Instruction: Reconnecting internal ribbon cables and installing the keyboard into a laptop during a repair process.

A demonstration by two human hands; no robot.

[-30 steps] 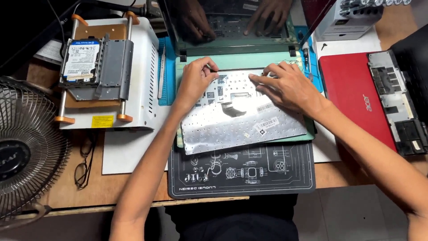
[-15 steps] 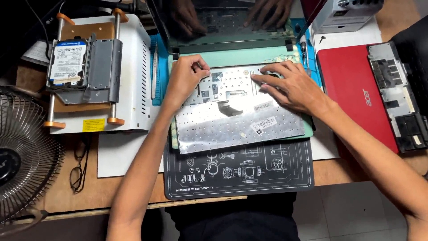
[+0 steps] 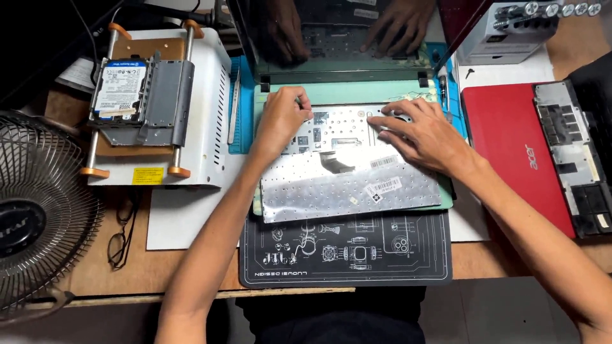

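A teal laptop (image 3: 357, 93) lies open on the bench in front of me. Its keyboard (image 3: 350, 188) is flipped face down, silver back up, over the near half of the base. Behind it the perforated metal plate (image 3: 338, 126) of the keyboard bay is bare. My left hand (image 3: 284, 120) rests at the plate's far left corner with its fingers curled under, so what they touch is hidden. My right hand (image 3: 424, 135) lies on the plate's far right part with fingers spread and pressing down. The dark screen (image 3: 344, 32) mirrors both hands.
A black printed mat (image 3: 347, 250) lies under the laptop. A white machine (image 3: 207, 134) at the left carries a hard drive (image 3: 120, 94). Tweezers (image 3: 234, 108) lie beside it. A fan (image 3: 32, 216) and glasses (image 3: 118, 245) are at the far left, a red laptop (image 3: 516, 146) at the right.
Both hands stay at the far corners of the keyboard bay. My right hand has slid slightly along the plate, and the view has shifted a little.
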